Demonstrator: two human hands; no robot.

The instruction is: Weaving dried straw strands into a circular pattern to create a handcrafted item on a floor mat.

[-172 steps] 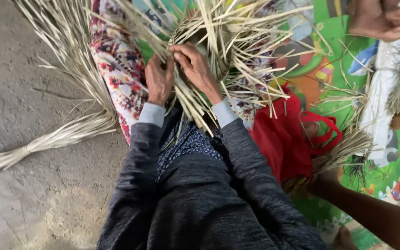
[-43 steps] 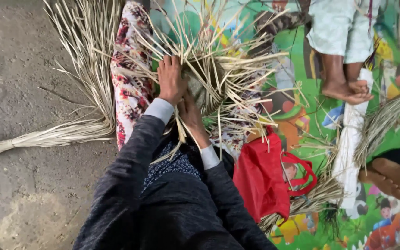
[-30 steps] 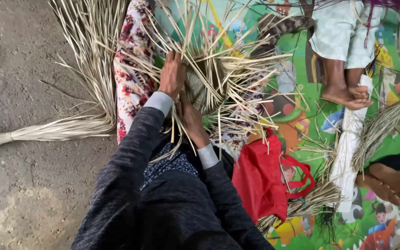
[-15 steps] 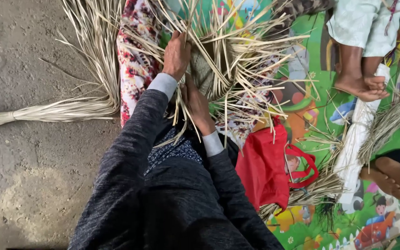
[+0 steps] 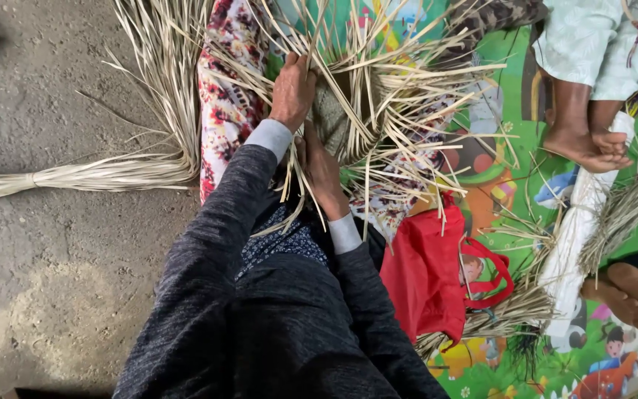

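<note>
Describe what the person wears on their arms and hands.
Both arms are in dark charcoal knit sleeves, flecked with grey, over paler grey-blue cuffs that show at the wrists. The left hand and right hand are bare: no gloves, and no rings or watch that I can make out.

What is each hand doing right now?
Left hand: closed on the woven straw piece, gripping its edge.
Right hand: pressed against the straw strips; grip cannot be told.

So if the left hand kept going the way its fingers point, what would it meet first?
The left hand points up-frame along the half-woven piece. It would first push into the loose pale strips fanning from its top edge. Beyond them lies the colourful mat, though depth is unclear.
</note>
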